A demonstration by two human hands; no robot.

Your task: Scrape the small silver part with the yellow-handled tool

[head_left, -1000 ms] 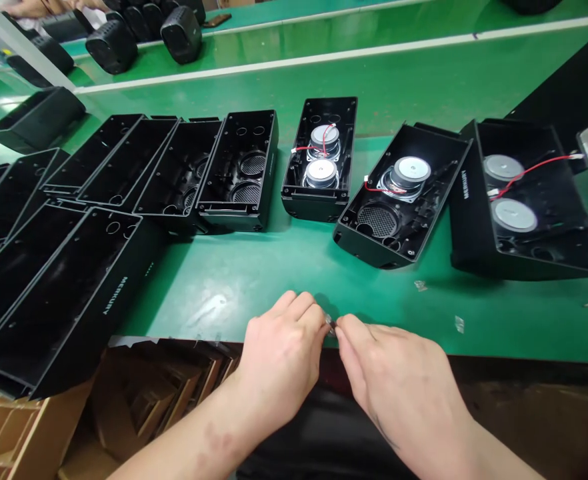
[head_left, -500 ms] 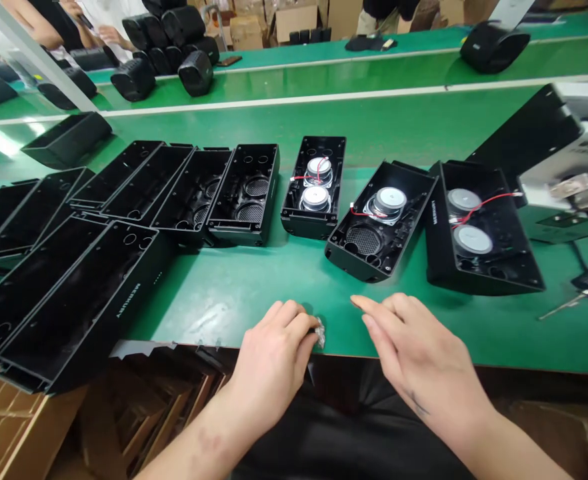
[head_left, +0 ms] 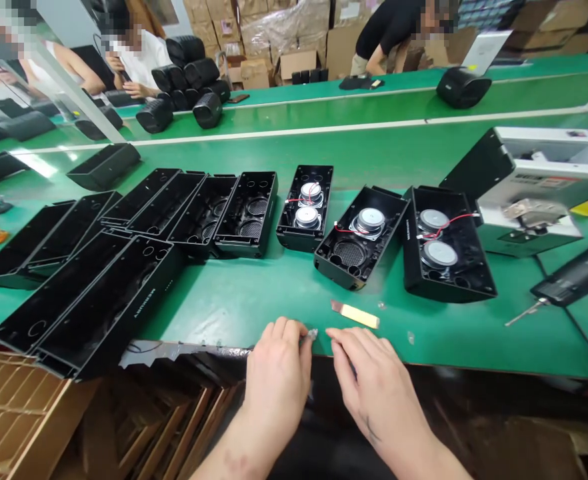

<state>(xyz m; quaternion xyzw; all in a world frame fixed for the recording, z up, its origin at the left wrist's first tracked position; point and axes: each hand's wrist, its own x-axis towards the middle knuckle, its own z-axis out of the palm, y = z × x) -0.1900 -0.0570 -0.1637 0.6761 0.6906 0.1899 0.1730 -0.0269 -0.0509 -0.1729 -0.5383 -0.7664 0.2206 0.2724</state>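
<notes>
My left hand is closed in a pinch at the table's front edge. A small crumpled piece of clear plastic sticks out between its thumb and forefinger. Just to the right, my right hand has its fingers drawn together, the forefinger tip pointing at the plastic but apart from it. What the right hand holds, if anything, is hidden. Behind its knuckles lies a flat yellow-handled tool with a brownish tip. Farther back stand a black speaker box with one driver and another with two drivers.
Several black speaker boxes crowd the left side. An upright box with two drivers stands mid-table. At right are an electric screwdriver, its cable and a white machine. Cardboard dividers sit below left. Other people work across the green line.
My view has tilted up. My right hand has come left, closer to my left hand, and the yellow-handled tool now shows on the table. The plastic piece stays in my left hand.
</notes>
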